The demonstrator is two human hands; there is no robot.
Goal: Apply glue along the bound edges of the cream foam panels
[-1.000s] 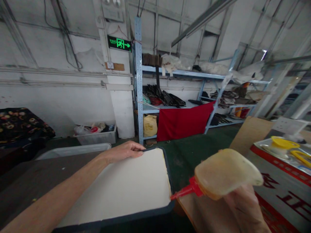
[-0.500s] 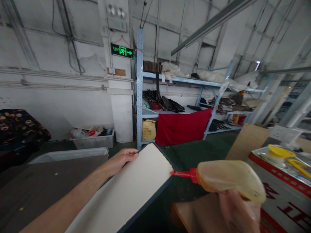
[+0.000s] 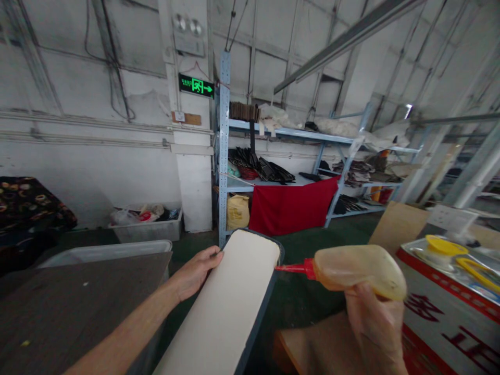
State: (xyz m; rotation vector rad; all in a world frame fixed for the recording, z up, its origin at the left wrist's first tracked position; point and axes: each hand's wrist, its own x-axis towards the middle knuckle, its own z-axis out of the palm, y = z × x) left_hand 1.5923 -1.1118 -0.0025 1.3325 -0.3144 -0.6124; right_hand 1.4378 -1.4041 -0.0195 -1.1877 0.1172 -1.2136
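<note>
My left hand (image 3: 201, 268) grips the left edge of a long white panel with a dark blue border (image 3: 234, 291), thumb on top and fingers underneath. The panel slants away from me, its rounded far end raised. In my right hand (image 3: 373, 317) is a squeeze bottle of yellowish glue (image 3: 357, 268), lying on its side. Its red nozzle (image 3: 295, 268) points left, and the tip is at the panel's right edge near the far corner. Whether the tip touches the panel I cannot tell. A thin yellowish line shows along that corner.
A dark-topped table (image 3: 78, 307) with a pale tub rim behind it is at left. To the right are a red-and-white box (image 3: 441, 307) bearing yellow rolls (image 3: 445, 245) and a brown board (image 3: 316, 344). Blue shelving (image 3: 224, 156) with a red cloth (image 3: 295, 205) stands ahead.
The panel has turned, so its far end points more directly away from me. The bottle has shifted slightly left and up, its nozzle tip still by the panel's right edge.
</note>
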